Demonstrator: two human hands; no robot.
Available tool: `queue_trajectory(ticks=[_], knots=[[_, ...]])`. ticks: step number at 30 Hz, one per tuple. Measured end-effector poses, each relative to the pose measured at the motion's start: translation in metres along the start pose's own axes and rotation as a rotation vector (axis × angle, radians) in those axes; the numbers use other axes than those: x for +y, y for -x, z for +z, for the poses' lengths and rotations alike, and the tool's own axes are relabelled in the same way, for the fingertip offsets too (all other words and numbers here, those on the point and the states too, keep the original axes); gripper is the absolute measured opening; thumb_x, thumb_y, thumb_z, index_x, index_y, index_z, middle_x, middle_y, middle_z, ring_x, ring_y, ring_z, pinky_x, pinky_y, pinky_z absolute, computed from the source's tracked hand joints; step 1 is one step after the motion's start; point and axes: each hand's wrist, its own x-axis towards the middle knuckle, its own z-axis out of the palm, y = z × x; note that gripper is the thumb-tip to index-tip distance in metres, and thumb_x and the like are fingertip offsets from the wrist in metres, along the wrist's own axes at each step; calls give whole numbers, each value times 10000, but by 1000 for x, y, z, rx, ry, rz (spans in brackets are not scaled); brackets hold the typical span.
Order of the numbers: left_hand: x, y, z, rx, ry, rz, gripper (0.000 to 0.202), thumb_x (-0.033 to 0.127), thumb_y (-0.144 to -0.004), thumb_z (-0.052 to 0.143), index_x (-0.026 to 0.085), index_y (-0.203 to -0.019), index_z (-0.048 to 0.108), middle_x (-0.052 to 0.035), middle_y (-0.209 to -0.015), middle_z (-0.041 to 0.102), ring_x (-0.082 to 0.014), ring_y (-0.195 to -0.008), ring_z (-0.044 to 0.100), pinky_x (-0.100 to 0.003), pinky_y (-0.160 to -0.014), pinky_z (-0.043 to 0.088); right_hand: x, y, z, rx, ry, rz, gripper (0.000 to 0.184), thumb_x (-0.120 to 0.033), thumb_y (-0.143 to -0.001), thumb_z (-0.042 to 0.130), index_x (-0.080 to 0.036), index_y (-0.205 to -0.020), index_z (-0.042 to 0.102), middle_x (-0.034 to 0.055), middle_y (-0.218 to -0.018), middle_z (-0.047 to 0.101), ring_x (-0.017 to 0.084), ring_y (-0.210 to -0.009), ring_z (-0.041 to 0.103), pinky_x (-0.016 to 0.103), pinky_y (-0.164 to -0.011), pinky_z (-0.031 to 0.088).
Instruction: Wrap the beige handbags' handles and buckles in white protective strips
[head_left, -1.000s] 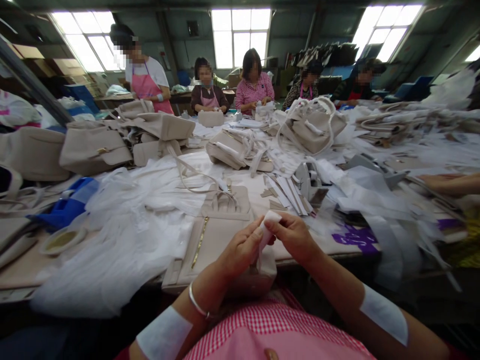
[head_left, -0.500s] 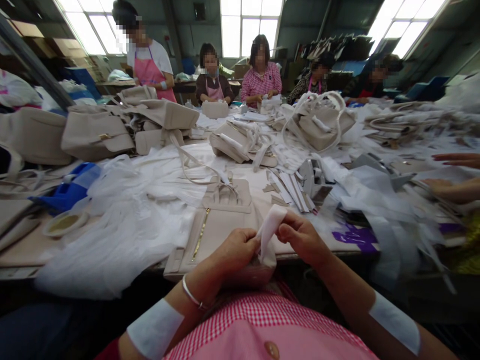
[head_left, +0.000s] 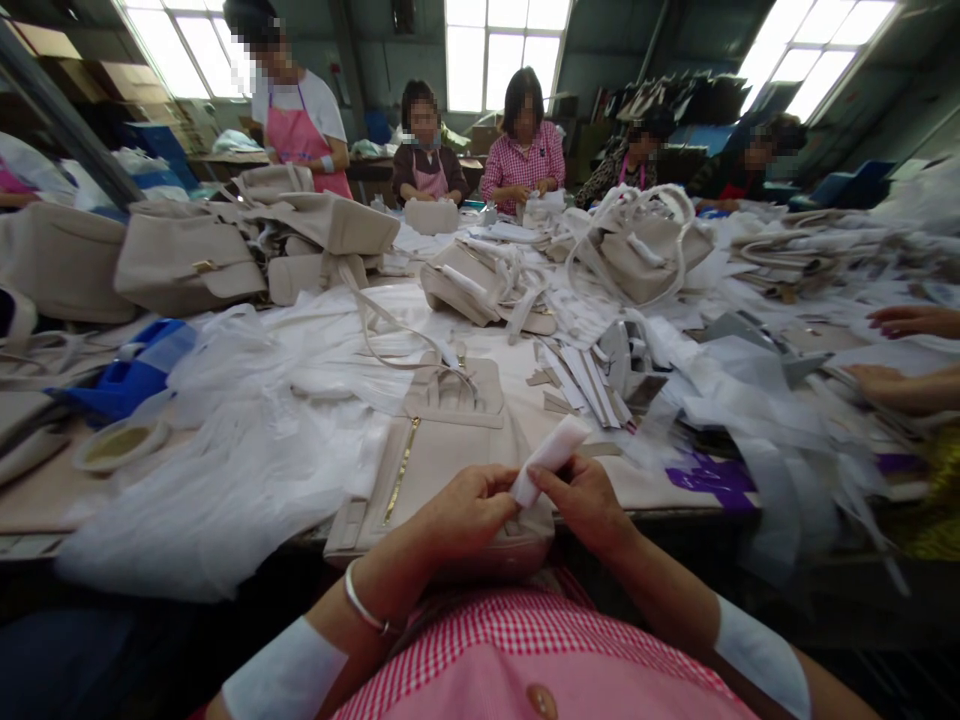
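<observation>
Together, left hand (head_left: 471, 508) and right hand (head_left: 589, 503), fingers curled, pinch white strip (head_left: 555, 455) above beige bag (head_left: 444, 458).

The left hand (head_left: 472, 507) covers part of the beige bag (head_left: 442, 460); the right edge cuts off 2 co-worker arms (head_left: 926, 390).
</observation>
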Motion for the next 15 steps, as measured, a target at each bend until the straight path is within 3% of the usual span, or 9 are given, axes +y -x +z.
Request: queue_trajectory(ticks=[2,6,9,10,12,14,15], knots=[[-3,-1,1,8,-18,-39,352,375,-896,504,121,-1002,724,-76,-938,722,-195,-809,617,-265,-694,431,1,1,3,8,-12,-5,250,-389,-763,728,-143,-779,684,41,-699,690,189,-644,619,284,-579,478],[-12,-10,12,173,-246,-119,348,391,-897,492,137,-761,686,-41,-682,651,-165,-623,531,-263,-574,341,-2,3,2,-90,-44,-14,219,-367,-795,695,-149,-796,670,40,-722,698,182,-655,626,280,-604,486],[-17,-16,14,193,-291,-124,338,366,-894,467,157,-708,655,-20,-633,614,-162,-599,514,-263,-563,319,-4,-11,-24,-139,27,-149,239,-383,-840,653,-149,-864,694,41,-771,705,170,-676,616,272,-615,477],[-18,-17,13,189,-289,-132,337,366,-891,463,158,-699,648,-19,-633,612,-166,-607,521,-262,-569,324,-6,-20,-40,-78,72,-217,259,-395,-855,635,-150,-899,705,44,-794,708,171,-693,614,273,-626,476],[-20,-19,11,189,-293,-144,337,369,-881,463,160,-678,633,-16,-633,606,-171,-628,532,-261,-587,337,-9,-43,-82,185,167,-313,302,-422,-865,619,-152,-958,719,56,-841,716,184,-743,622,281,-660,481],[-21,-19,10,187,-305,-144,339,374,-877,460,161,-668,622,-10,-627,592,-172,-635,530,-261,-594,338,-14,-72,-127,511,235,-229,315,-434,-849,634,-140,-922,720,57,-782,711,198,-744,629,290,-670,488],[-21,-20,11,187,-313,-142,340,377,-878,457,162,-674,623,-8,-630,589,-172,-638,529,-261,-593,335,-16,-86,-147,580,241,-193,321,-435,-859,633,-128,-904,715,59,-758,706,203,-739,632,297,-668,493]])
